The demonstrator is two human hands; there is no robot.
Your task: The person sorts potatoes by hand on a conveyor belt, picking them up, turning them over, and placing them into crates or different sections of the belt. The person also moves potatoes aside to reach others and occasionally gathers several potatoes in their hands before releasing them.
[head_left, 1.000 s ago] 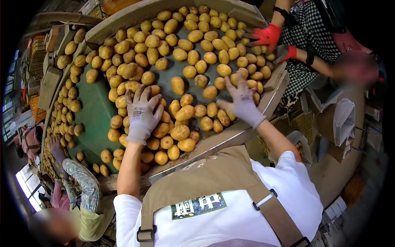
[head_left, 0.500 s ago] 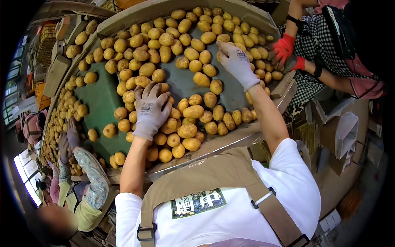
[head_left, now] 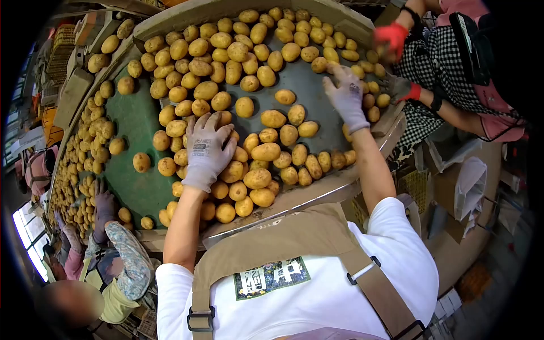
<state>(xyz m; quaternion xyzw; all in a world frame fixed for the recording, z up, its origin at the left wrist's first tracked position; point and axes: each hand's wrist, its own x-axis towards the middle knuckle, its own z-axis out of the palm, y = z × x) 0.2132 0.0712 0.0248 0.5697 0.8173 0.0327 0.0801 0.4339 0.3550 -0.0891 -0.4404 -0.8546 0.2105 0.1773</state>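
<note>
Potatoes (head_left: 265, 152) under left fingers (head_left: 211, 123), beside right fingertips (head_left: 334, 69)

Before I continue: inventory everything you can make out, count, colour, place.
Green surface: one, green, left of centre
Grey surface: one, grey, centre to right
Potatoes: too many to count, yellow-brown, across both surfaces
Crates: at least two, yellow, left and right
Bag: at least one, white, far right
Co-worker's gloves: two, red and grey, upper right
Co-worker's sleeve: one, patterned blue-grey, lower left
Apron: one, brown, bottom centre
Shirt: one, white, bottom centre
Left hand: one, grey-gloved, on potatoes
Right hand: one, grey-gloved, beside potatoes
</note>
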